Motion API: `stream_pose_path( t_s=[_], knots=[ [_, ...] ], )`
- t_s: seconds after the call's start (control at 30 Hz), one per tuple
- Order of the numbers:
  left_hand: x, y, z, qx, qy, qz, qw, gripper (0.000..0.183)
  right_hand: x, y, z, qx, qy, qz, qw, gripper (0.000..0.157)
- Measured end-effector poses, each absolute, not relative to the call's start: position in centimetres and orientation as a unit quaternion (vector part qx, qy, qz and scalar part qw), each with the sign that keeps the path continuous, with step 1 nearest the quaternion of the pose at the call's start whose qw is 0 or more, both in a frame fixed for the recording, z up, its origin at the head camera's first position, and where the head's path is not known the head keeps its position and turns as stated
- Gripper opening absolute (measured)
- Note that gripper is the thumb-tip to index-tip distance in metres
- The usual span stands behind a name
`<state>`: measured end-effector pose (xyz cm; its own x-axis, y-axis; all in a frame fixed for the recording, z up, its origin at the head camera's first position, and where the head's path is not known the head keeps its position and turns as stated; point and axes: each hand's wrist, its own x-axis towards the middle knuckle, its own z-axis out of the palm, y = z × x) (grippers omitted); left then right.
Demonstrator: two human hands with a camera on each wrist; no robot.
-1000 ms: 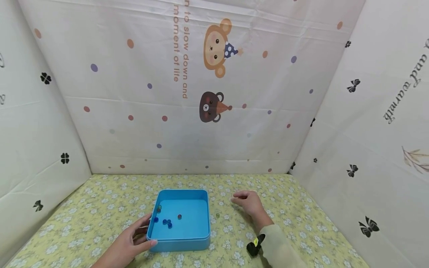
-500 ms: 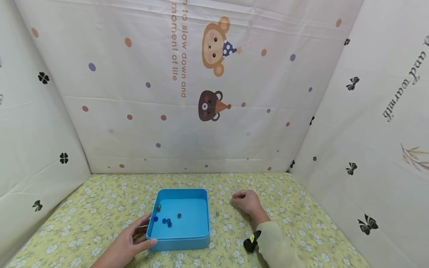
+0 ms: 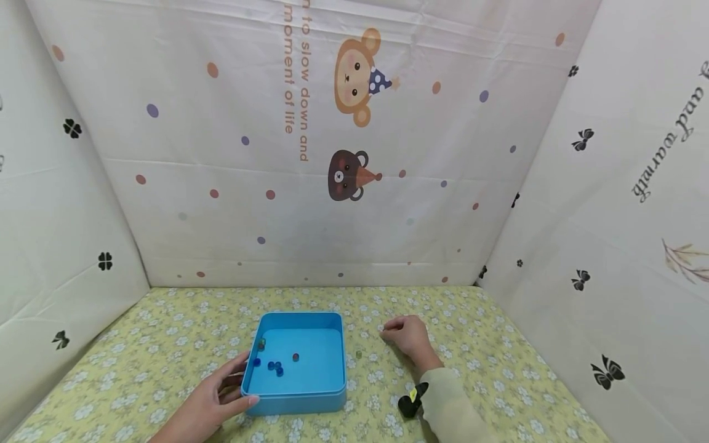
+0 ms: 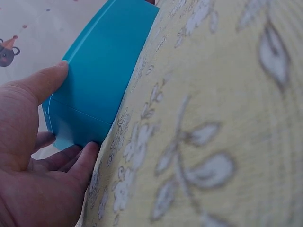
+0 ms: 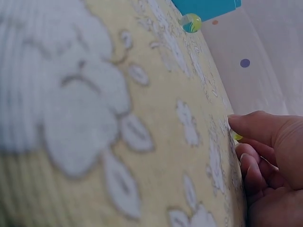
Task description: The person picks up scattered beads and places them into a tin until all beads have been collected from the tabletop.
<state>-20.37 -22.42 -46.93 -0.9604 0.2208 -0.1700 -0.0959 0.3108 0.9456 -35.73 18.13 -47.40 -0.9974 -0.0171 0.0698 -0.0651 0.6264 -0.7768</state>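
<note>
My left hand [image 3: 206, 401] grips the near left corner of a square blue box [image 3: 296, 403]. In the left wrist view its thumb presses the box's outer wall, and the other fingers lie low round the corner near the cloth. Right of the box, my right hand [image 3: 411, 339] is low on the cloth. The right wrist view shows its thumb and index finger pinching a yellow-green marble [image 5: 237, 136], mostly hidden by the fingers. Between that hand and the box lies a clear marble with yellow-green swirls [image 5: 191, 22].
Inside the box are several blue marbles [image 3: 279, 371], a reddish marble [image 3: 296, 357] and greenish and brownish ones by the left wall [image 3: 263, 342]. A flowered yellow cloth [image 3: 183, 344] covers the table. Printed white sheets [image 3: 299, 227] stand at the back and both sides.
My right forearm and its dark wrist camera have shifted slightly left, while the fingers stay at the same spot. Left hand, box and loose marble hold their places.
</note>
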Motion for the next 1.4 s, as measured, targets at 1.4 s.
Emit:
stream_pose_path(
  t_s=[1.4],
  knots=[
    [-20.7,-22.4,-47.1,0.026,0.802,0.581,0.136,0.093,-34.6,18.8,-47.3,0.04,-0.879,0.476,0.002,0.016]
  ],
)
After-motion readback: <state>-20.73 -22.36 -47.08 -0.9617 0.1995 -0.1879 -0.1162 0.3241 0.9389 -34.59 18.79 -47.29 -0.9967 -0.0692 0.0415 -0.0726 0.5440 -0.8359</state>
